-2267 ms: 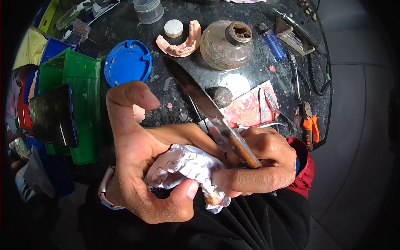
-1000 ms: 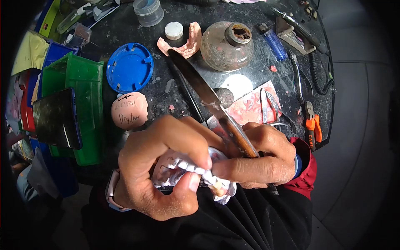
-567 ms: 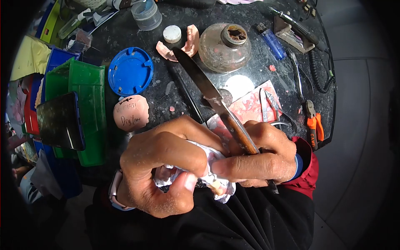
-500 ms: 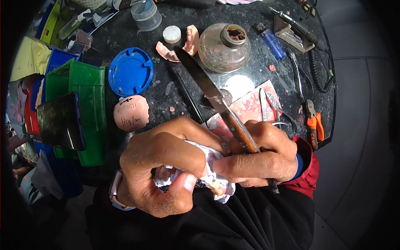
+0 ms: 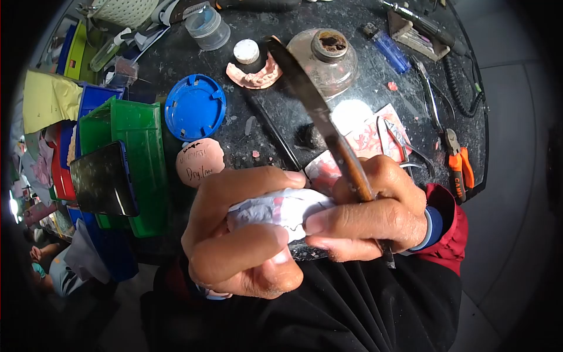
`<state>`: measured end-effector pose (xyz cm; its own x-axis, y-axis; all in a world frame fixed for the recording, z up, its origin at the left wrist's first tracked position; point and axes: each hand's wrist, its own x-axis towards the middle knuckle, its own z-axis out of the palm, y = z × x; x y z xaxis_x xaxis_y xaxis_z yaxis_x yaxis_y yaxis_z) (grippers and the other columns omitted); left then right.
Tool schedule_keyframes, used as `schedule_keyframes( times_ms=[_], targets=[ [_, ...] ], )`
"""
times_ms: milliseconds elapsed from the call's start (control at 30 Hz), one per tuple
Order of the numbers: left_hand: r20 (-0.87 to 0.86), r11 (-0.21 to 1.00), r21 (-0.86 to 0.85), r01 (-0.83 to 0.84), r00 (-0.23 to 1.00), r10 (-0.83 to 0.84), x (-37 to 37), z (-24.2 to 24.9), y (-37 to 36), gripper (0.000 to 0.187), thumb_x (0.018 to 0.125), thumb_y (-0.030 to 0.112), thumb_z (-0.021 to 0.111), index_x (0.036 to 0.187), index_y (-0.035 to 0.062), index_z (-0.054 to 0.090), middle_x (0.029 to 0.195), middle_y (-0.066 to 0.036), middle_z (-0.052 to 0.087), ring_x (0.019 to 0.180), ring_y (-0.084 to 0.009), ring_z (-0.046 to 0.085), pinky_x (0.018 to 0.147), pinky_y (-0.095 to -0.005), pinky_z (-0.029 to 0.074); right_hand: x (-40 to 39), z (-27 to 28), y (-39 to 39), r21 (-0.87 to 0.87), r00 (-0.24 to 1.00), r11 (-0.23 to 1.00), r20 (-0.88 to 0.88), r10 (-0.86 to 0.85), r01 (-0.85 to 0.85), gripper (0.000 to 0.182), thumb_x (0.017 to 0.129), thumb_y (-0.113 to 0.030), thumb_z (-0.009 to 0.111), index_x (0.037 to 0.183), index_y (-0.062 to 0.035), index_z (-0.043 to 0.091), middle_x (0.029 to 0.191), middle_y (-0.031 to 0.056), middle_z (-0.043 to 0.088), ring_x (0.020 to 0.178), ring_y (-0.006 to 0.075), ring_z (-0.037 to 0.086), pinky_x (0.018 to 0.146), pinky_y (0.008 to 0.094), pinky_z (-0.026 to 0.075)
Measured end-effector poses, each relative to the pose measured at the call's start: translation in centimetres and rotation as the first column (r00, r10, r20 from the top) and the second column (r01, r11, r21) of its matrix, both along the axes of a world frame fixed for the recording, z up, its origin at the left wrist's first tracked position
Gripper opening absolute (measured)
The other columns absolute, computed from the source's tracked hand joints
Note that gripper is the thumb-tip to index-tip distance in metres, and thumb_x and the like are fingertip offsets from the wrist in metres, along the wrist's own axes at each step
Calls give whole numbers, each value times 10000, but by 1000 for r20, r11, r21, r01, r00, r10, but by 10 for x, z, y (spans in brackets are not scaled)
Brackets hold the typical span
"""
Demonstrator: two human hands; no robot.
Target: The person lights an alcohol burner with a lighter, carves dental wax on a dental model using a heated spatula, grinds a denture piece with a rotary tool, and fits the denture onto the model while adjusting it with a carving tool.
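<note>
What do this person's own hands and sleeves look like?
The left hand and right hand are bare, without gloves. At the right wrist is a loose dark-red sleeve with a blue inner cuff. A pale band shows partly at the left wrist.

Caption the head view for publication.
Left hand and right hand hold a white dental cast, the right also a wood-handled knife.

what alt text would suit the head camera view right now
The left hand grips what looks like a white dental cast while the right hand, holding a wooden-handled knife, touches it. Beyond: a green bin, plus a blue lid and glass jar on a black worktable.
</note>
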<state>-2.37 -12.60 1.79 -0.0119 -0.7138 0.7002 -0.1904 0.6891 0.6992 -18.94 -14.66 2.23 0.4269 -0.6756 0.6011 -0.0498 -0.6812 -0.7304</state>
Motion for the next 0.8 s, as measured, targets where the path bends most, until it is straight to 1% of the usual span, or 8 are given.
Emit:
schedule_keyframes(
  times_ms=[33,167,267,333,367,433,533,800],
  targets=[
    [-13,1000,-24,-2,1000,2,-1,-1,0,139,778,118,565,880,69,483,831,-219,596,598,-182,553,484,-250,452,0,0,1,-6,1000,1000,-5,-4,4,273,626,-96,753,883,-62,664,689,58,475,507,115,462,413,234,345],
    [6,1000,-3,24,1000,-24,-3,-3,2,141,783,118,562,888,71,480,830,-216,593,613,-193,567,489,-260,464,-3,1,0,-21,999,1000,-38,2,-3,283,642,-174,787,875,-54,678,735,125,550,542,138,492,466,233,382],
    [48,999,9,48,998,-48,-2,-3,2,155,786,118,561,898,65,469,835,-221,590,622,-206,578,498,-272,478,-4,0,-1,-48,999,999,-52,-13,10,265,638,-157,759,876,-75,676,703,82,489,521,124,470,435,232,359],
    [76,998,-18,68,995,-66,-1,-3,0,189,783,117,559,921,52,446,835,-226,586,624,-215,584,509,-279,488,-1,-3,-2,-77,999,996,-21,-39,37,253,625,-121,721,872,-104,669,661,25,404,478,99,428,388,230,317],
    [43,997,-16,70,997,-69,-2,-4,-1,216,778,116,559,929,41,425,829,-226,583,624,-219,586,515,-279,490,0,-4,-2,-86,999,995,-13,-47,46,252,622,-111,707,870,-115,665,647,6,373,464,91,413,373,230,302],
    [-25,997,-10,74,997,-74,-5,-7,-1,269,768,115,561,946,18,383,817,-226,578,625,-225,588,528,-278,494,-1,-3,-1,-78,999,996,-27,-44,42,239,630,-124,701,866,-122,662,646,4,363,463,94,410,374,233,302],
    [0,996,3,85,996,-85,-2,-6,0,323,752,108,564,949,0,332,801,-225,570,632,-231,590,536,-274,493,-1,-3,-2,-73,999,997,-35,-35,32,228,639,-135,696,864,-128,660,647,2,355,463,95,408,377,237,302],
    [45,996,4,95,994,-95,-1,-4,-1,308,749,102,555,951,0,347,805,-218,566,632,-217,576,527,-267,489,-1,-3,-1,-56,999,998,-29,-29,28,227,639,-139,692,863,-130,659,644,2,354,461,91,404,375,238,301]
  ],
)
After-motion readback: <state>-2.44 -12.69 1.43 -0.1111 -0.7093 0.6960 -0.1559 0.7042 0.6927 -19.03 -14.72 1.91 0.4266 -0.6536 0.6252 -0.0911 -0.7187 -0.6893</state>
